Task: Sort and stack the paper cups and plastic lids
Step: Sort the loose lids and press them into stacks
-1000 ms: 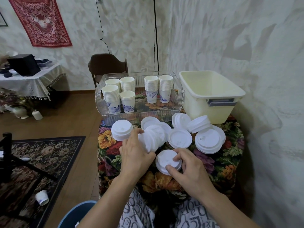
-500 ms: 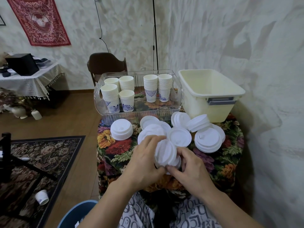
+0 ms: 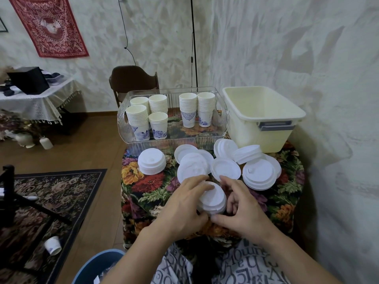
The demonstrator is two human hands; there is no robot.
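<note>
Two hands: left hand (image 3: 184, 203) and right hand (image 3: 242, 210) both grip one stack
Lid stack (image 3: 212, 198): round, smooth white plastic, before clear ribbed tray (image 3: 174, 140)
Fingers: curled around its rim

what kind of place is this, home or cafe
Most likely a lived-in home room, not a cafe: a red patterned wall hanging, a dark floral floor rug, and a lace-covered side table, with sorting done on a small floral-clothed table.

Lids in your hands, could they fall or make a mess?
Maybe. Both hands, left and right, hold the small lid stack near the table's front edge, so it could slip off. The loose lids right behind it overlap unevenly; a nudge might scatter them.
</note>
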